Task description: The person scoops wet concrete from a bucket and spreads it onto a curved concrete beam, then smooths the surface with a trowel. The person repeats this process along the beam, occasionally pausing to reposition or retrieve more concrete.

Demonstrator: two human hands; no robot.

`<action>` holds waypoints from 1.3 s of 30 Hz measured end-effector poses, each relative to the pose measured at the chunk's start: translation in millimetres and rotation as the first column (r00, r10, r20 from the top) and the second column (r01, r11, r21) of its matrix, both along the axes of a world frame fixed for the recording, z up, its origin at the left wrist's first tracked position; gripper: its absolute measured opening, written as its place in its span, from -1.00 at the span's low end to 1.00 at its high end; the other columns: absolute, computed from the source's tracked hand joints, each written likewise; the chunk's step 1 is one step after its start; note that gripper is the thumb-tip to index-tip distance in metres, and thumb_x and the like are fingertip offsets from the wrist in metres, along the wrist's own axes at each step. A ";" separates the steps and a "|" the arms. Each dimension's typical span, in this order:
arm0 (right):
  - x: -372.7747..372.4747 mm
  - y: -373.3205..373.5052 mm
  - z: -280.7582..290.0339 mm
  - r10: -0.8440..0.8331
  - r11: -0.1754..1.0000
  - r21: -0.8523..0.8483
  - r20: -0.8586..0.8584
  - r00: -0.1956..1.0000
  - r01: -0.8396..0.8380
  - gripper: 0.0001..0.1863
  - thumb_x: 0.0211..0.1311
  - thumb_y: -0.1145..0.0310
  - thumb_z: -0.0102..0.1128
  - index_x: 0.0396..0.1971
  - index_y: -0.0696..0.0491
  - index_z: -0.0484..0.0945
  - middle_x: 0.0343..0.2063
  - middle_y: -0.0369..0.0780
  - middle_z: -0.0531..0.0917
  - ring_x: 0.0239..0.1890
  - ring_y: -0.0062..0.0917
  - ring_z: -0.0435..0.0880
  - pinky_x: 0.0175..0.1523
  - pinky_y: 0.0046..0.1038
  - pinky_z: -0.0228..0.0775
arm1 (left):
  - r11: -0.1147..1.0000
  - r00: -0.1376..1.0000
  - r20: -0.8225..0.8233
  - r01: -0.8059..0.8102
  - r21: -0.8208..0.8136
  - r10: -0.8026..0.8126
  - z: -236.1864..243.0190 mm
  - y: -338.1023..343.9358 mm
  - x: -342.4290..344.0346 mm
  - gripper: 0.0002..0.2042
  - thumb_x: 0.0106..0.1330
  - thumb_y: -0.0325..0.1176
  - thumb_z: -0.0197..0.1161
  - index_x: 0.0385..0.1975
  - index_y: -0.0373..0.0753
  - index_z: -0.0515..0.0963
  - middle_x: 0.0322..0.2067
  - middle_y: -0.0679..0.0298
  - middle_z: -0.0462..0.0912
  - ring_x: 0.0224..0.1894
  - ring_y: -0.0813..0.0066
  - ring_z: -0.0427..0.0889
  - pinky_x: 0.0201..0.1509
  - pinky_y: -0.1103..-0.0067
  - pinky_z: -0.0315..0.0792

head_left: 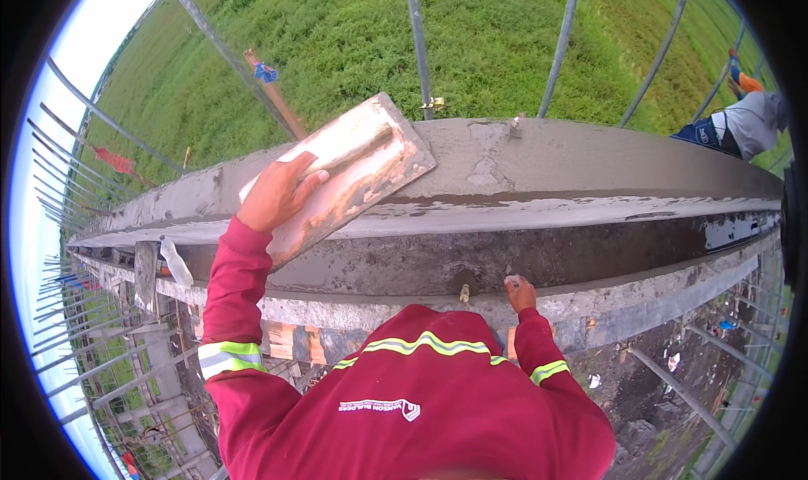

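Observation:
My left hand (282,192) is closed round the handle of a plastering float (389,170), a long flat board smeared with pale mortar. The float lies tilted over the far concrete parapet (581,156), reaching across its inner side; whether it touches the surface is unclear. My right hand (522,296) is at the near concrete ledge (606,293), its fingers bent together at the inner edge. What they grip, if anything, cannot be made out. Just left of that hand a short pale peg (465,293) sticks up beside a small mound of wet mortar (463,280).
A dark, wet trough (581,248) runs between parapet and ledge. Upright metal poles (418,34) stand beyond the parapet, above a grass field (337,50). A white bag-like thing (175,263) sits at the left. Another person (745,122) is at the far right; scaffold pipes (686,396) lie below.

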State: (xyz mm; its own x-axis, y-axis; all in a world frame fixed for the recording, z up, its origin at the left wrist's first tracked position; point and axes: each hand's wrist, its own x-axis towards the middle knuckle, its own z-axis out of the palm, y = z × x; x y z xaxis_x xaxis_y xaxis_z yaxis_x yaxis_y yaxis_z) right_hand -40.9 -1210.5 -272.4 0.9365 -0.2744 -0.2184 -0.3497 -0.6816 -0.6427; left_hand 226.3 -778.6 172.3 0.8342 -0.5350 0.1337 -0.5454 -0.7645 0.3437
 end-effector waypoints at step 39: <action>6.6 4.4 21.8 -0.146 0.989 -0.023 0.074 0.986 0.148 -0.78 0.24 0.14 0.25 -0.25 -0.05 0.68 -0.26 -0.10 0.70 -0.22 -0.13 0.67 -0.08 -0.16 0.48 | 0.944 0.931 -0.177 0.329 0.024 -0.320 6.4 -84.5 13.6 -0.68 0.40 -0.17 0.20 -0.13 -0.35 0.51 -0.53 -0.13 0.53 -0.42 -0.20 0.54 -0.34 0.18 0.36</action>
